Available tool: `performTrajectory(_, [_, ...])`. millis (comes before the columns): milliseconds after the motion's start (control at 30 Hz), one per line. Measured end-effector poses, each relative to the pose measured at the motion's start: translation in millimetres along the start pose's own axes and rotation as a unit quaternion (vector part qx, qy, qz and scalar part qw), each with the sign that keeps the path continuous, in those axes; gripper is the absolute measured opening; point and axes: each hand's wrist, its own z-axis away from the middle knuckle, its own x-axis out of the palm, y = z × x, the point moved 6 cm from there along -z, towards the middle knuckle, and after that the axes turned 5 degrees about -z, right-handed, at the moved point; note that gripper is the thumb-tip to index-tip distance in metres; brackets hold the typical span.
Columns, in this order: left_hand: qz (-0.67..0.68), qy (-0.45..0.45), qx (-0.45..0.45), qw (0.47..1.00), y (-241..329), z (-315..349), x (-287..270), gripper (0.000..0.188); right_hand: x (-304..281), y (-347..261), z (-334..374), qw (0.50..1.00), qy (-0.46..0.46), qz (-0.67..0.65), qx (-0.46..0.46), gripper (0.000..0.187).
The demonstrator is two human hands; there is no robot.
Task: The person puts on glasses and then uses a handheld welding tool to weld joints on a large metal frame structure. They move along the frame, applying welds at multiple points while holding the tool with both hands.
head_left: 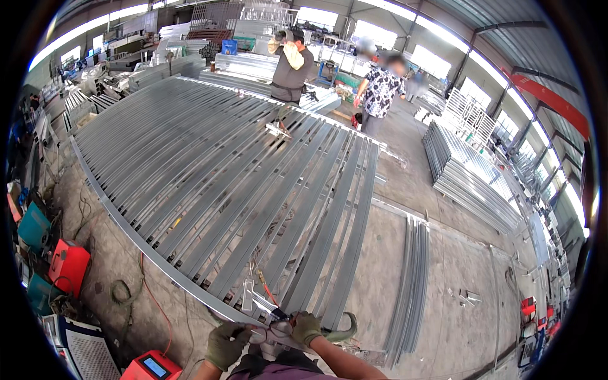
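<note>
Red box (154, 367) on floor. Left gloved hand (227, 346): fingers pinching thin-rimmed item (273, 330) (eyeglasses, by look), near slatted metal frame (190, 152). Right gloved hand (306, 329): fingers curled beside item's other end, grip can't tell.

Gaps in the slatted metal panel (209, 158), widening toward its right end, could pass a hand. Right of it, open floor (381, 266) reaches a tube bundle (415, 285); left, a red machine (69, 266) and coiled cable (120, 292) obstruct; behind, a worker (292, 76) stands close.
</note>
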Motion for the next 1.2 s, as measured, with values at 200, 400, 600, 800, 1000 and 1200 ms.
performTrajectory(200, [-0.063,-0.012,0.119,0.991,93,-40,-16,0.013,-12,-16,1,0.999,-0.027,0.026,0.017,0.036])
performTrajectory(400, [-0.053,-0.065,0.189,0.978,181,-56,-14,0.013,-3,-15,0,1.000,-0.004,0.002,-0.008,0.036])
performTrajectory(600, [-0.049,-0.081,0.289,0.953,249,-60,-12,0.017,17,4,-2,0.999,0.003,0.032,-0.040,0.036])
performTrajectory(800, [-0.034,-0.083,0.307,0.947,289,-60,-25,0.033,17,3,1,0.997,-0.042,-0.063,0.013,0.041])
performTrajectory(1000, [-0.054,-0.086,0.361,0.927,328,-45,-38,0.033,11,-9,6,0.999,-0.045,-0.024,-0.009,0.041])
performTrajectory(1200, [-0.040,-0.087,0.354,0.930,326,-42,-50,0.031,6,-5,11,0.999,-0.039,-0.019,0.001,0.041])
